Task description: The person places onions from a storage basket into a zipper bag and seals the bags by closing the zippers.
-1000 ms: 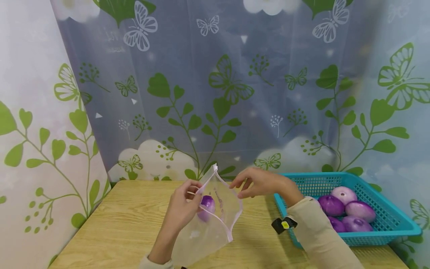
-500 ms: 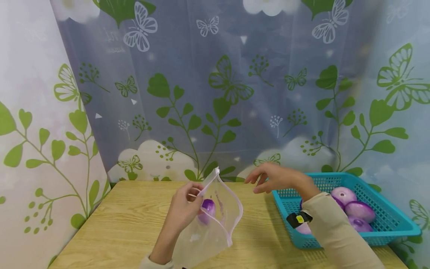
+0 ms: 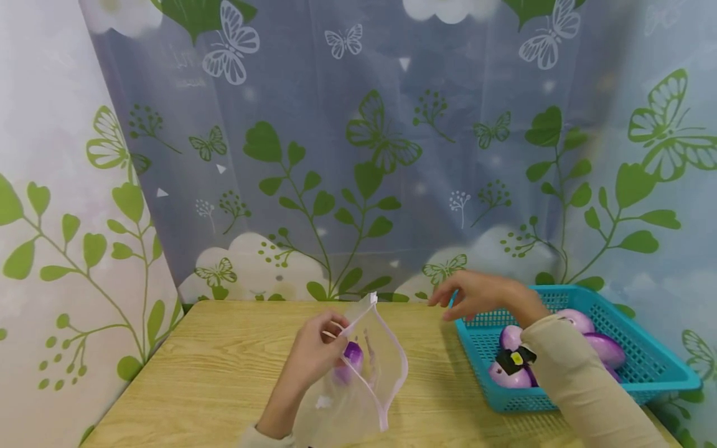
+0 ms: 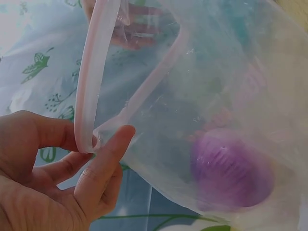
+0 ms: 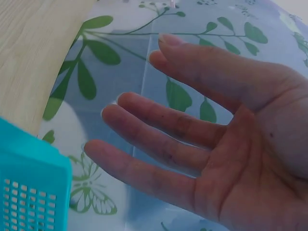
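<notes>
In the head view, my left hand [image 3: 316,345] pinches the edge of a clear zip bag [image 3: 366,404] with a pale pink rim, its mouth spread apart. Inside the bag lies a purple onion [image 3: 351,358]; the left wrist view shows the same onion [image 4: 233,171] blurred through the plastic. Thumb and fingers of the left hand [image 4: 67,168] hold the rim there. My right hand [image 3: 476,295] hangs above the near-left corner region of a turquoise basket [image 3: 487,395], holding nothing. Its fingers are loosely extended in the right wrist view, beside the basket's corner [image 5: 36,154].
Several purple onions [image 3: 607,350] lie in the basket, partly hidden by the right sleeve [image 3: 582,361]. Bag and basket are on a wooden table [image 3: 224,354]. A printed curtain [image 3: 313,155] with leaves and butterflies hangs behind the table's back edge.
My right hand has left the bag's rim area and moved right to the basket. The left hand and bag have shifted slightly right and down, with the onion still inside.
</notes>
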### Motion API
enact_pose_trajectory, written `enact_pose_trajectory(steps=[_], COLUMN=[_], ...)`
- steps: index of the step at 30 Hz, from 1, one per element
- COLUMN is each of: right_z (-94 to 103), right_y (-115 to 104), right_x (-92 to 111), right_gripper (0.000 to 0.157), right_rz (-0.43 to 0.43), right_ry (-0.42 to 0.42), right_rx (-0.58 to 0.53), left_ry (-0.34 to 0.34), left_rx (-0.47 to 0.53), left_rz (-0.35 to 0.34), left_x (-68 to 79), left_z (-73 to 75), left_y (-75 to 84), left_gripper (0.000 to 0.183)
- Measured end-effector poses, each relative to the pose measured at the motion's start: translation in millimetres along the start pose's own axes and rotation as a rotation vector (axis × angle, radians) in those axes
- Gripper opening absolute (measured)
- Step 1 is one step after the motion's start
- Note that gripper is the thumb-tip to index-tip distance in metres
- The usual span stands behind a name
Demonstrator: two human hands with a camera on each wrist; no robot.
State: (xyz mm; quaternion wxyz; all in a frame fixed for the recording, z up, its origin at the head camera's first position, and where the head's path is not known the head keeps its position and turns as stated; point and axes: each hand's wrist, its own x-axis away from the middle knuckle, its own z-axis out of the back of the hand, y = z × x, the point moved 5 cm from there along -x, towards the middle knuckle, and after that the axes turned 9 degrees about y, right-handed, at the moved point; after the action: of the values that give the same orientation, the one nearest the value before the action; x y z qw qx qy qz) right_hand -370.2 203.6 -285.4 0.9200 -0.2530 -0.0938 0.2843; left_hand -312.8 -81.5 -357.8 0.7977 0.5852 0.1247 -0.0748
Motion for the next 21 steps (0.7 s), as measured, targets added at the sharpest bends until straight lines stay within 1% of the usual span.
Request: enact_pose_trajectory(steps=[3,7,15,21], right_z=[1.0,1.2,3.6,8.9], right_y=[5.5,18.8,54.8,79.7], right_x=[2.0,5.7,13.6,20.0], right_gripper=[0.036,0.038,0.040,0.041], right_rz=[-0.025,-0.089,-0.189,-0.230], right_ry=[-0.012,-0.040,-0.081,-0.094], right_rx=[0.035,0.074,0.094,0.109], left_ry=[-0.028,-0.053,-0.051,-0.049], left_rx=[0.013,0.017,0.014,0.009], left_rz=[0.008,0.012,0.012,0.007], left_x=[1.2,2.5,2.4,1.7], left_z=[-1.9,-2.9,-2.6,-2.2], left_y=[-0.8,-0.9,-1.4,-1.5], left_gripper=[0.018,0.020,0.020,0.019])
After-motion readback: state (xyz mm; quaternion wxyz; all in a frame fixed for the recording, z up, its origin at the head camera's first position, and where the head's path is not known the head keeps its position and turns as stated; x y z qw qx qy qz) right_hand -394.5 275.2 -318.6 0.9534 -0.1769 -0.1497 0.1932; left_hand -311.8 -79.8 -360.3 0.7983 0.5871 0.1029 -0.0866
